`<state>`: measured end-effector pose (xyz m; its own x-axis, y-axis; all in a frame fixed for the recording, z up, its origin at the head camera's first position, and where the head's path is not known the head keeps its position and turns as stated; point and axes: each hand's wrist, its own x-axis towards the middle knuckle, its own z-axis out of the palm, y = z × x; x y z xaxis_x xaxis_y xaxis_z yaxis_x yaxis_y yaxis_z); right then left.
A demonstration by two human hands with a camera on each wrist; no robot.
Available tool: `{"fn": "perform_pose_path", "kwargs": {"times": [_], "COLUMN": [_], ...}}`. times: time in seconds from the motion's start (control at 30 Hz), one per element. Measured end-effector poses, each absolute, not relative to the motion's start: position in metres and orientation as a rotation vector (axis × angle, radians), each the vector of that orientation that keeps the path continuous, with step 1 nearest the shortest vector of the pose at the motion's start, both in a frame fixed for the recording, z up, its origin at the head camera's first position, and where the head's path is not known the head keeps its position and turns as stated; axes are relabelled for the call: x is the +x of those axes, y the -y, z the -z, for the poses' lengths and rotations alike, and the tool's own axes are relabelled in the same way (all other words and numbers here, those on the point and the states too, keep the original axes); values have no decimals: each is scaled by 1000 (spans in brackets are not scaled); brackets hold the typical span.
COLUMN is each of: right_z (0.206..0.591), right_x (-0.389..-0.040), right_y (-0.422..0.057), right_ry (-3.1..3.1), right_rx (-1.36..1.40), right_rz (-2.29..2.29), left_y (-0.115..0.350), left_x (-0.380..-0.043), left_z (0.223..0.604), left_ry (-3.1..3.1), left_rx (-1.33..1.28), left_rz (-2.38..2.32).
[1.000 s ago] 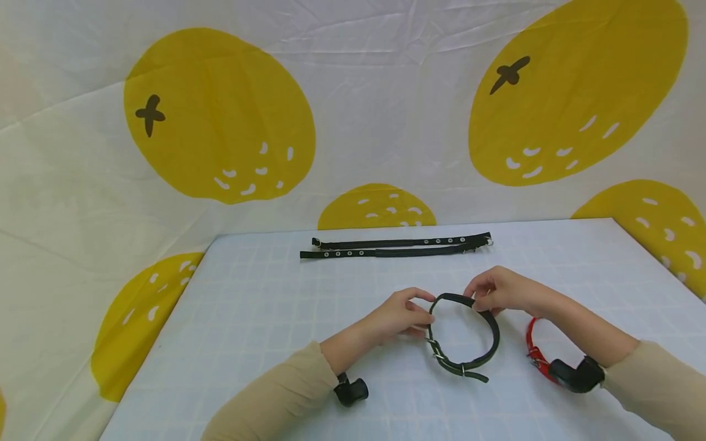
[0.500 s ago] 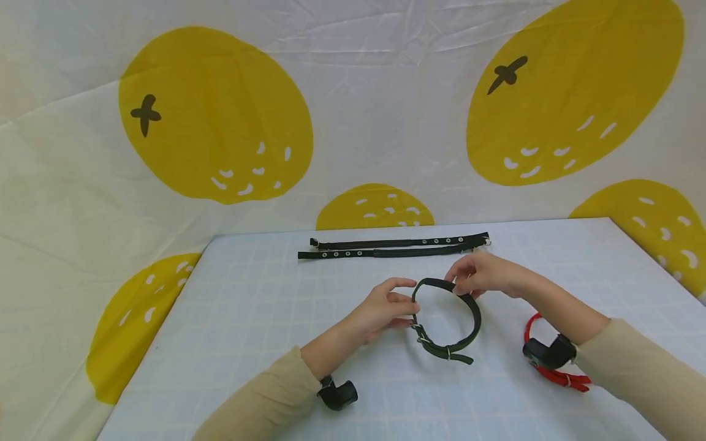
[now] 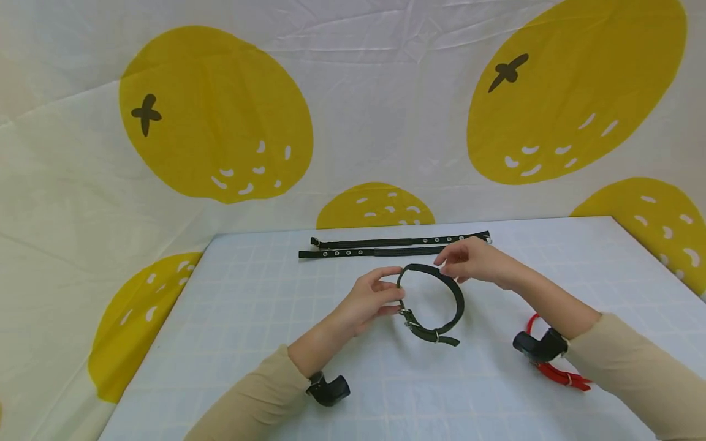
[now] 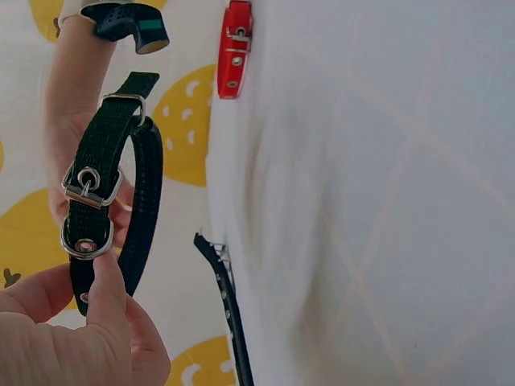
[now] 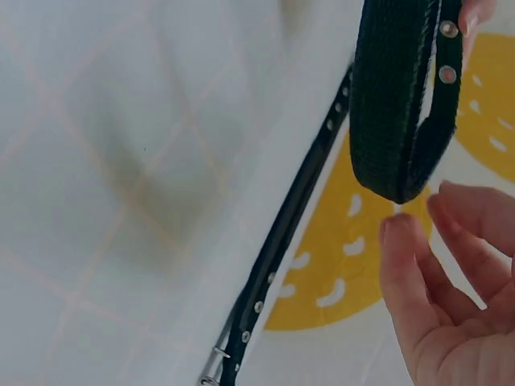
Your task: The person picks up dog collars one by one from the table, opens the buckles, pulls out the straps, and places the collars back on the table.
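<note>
A dark green buckled collar [image 3: 460,303] is held up as a loop above the table. Its metal buckle, D-ring and strap end show in the left wrist view, and its padded far side [image 5: 394,96] in the right wrist view. My left hand [image 3: 361,301] pinches the loop's left side near the D-ring, thumb against the strap [image 4: 87,233]. At the top right of the loop is my right hand [image 3: 474,264]. In the right wrist view the right fingers [image 5: 463,269] are parted just off the collar's edge, with nothing between them.
Two black straps [image 3: 375,252] with eyelets lie side by side along the table's back. A red collar [image 3: 562,374] lies at the right, partly under the right forearm and its wrist camera [image 3: 540,345]. A fruit-print cloth [image 3: 375,122] hangs behind the table.
Both hands and the green collar have moved left and away from me, toward the black straps. The right fingers have loosened from the collar's top.
</note>
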<state>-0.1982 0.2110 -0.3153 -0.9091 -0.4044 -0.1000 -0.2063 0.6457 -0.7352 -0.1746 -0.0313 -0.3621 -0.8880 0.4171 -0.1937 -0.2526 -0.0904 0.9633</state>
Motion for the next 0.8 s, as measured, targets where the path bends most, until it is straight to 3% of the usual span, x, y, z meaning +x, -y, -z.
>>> {"fn": "perform_pose_path", "kwargs": {"times": [0.13,0.4,0.8], "right_z": [315,329,347], "right_x": [-189,-163,-158], "right_y": [-207,-197,-176], "right_ry": [-2902,-2961,-3067], "right_rx": [-742,-1684,-2225], "right_rz": [1057,1061,899], "left_y": [36,44,47], "left_x": [-178,-186,-189], "left_z": [361,356,348], "left_ry": [-1723,-1660,-1474], "left_rx": [120,-45,-229], "left_rz": [-2065,-2162,-2268]}}
